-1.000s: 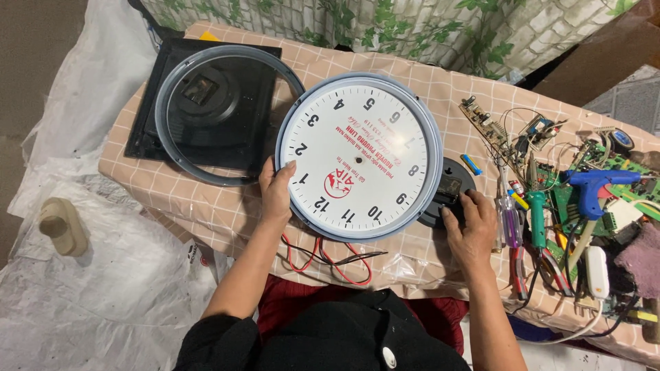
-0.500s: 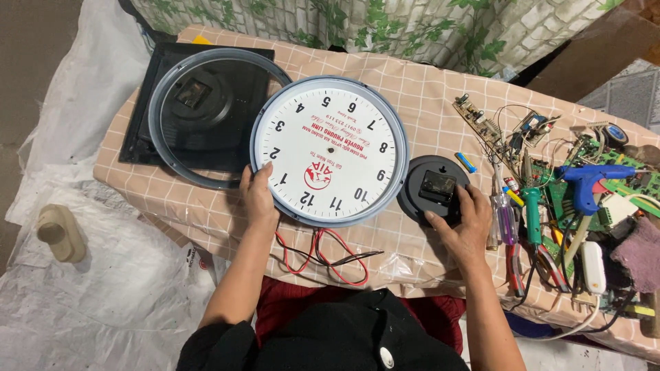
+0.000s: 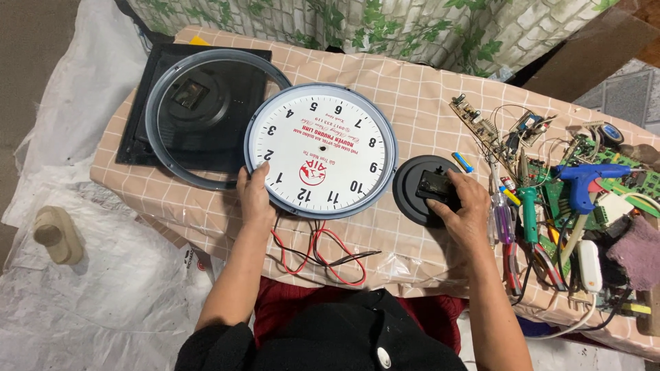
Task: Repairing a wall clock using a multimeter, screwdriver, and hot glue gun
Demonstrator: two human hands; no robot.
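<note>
— Where were your hands at that moment?

— Your left hand (image 3: 256, 196) lay flat on the near edge of the white clock face (image 3: 320, 159), fingers spread and pressing on its blue rim rather than wrapped around it. The dial lay flat on the checked tablecloth (image 3: 412, 96), just past your fingertips.

— And your right?

— Your right hand (image 3: 466, 206) was closed over the small black clock movement (image 3: 434, 185), which sat on the round black disc (image 3: 412, 192) under your palm (the disc lay just beside the dial, apart from it).

— What else lay around those grips?

— Beyond your left hand, the clear round cover (image 3: 206, 117) rested on a black square base (image 3: 137, 130), its rim overlapping the dial's. Red and black wires (image 3: 316, 254) hung off the table edge between your wrists. Outside your right hand lay a green-handled soldering iron (image 3: 529, 213), a blue glue gun (image 3: 584, 182) and circuit boards (image 3: 474, 113).
</note>
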